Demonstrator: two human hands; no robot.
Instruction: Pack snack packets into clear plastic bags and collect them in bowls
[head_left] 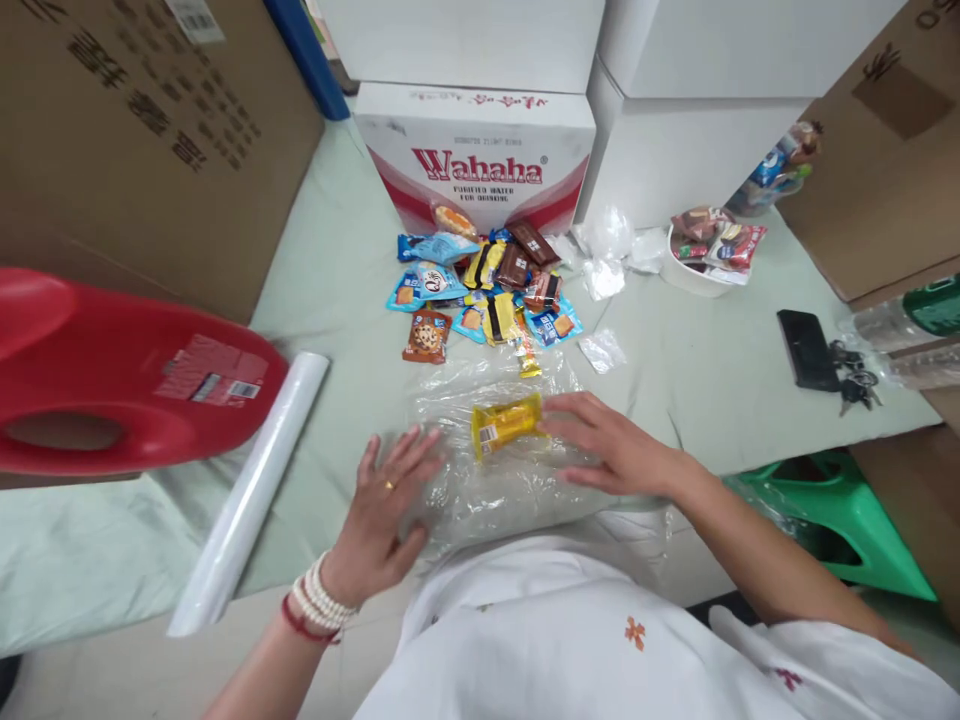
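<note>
A yellow snack packet (507, 423) lies inside a clear plastic bag (501, 470) spread flat on the pale green tabletop (330, 290). My left hand (384, 510), fingers spread, presses on the bag's left side, a ring on one finger and bead bracelets at the wrist. My right hand (611, 447) lies flat on the bag's right part, its fingertips touching the packet's right end. Both hands are open and hold nothing.
A pile of snack packets (484, 295) lies before a Wahaha carton (480, 155). A roll of clear film (251, 490) and a red plastic stool (112, 375) sit left. A white bowl of snacks (705, 255), phone (807, 348), keys (855, 380) and bottle (911, 320) are right. Cardboard boxes surround the table.
</note>
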